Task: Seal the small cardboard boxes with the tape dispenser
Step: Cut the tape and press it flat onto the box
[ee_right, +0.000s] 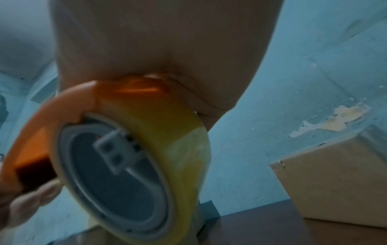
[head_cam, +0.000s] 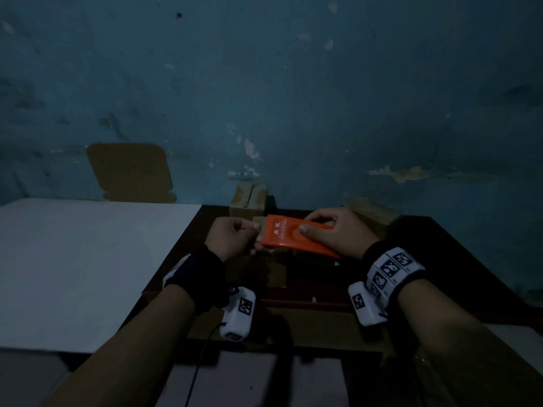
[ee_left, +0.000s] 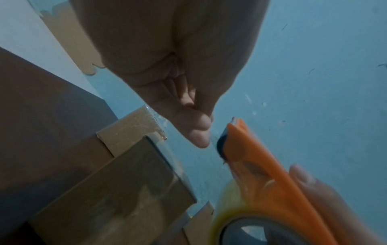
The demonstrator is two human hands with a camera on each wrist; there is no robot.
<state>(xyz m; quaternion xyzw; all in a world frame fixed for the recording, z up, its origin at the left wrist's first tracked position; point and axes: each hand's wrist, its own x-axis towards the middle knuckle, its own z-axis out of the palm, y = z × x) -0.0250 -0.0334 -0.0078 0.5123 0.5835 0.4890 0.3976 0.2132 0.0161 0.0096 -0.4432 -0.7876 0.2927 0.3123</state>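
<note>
Orange plastic catches the little light in a dim room: the tape dispenser (head_cam: 296, 237) is held in the air above a dark counter (head_cam: 458, 254), the right hand (head_cam: 338, 233) wrapped round its body with the thumb laid flat on top; the left hand (head_cam: 232, 237), fingers curled together, is at the dispenser's left end, seemingly pinching the tape's free end, though the clear film itself cannot be made out; small cardboard boxes stand close by, one taped box (head_cam: 249, 199) at the far edge against the blue wall, another (head_cam: 271, 270) lying below the hands in shadow; the dispenser looks light and rigid, best gripped round its shell away from the cutter at its tip, while the yellowish roll (ee_right: 186, 149) will be sticky and prone to folding on itself; the cardboard should be light and easily dented; gloom and motion blur hide the near box's flaps.
</note>
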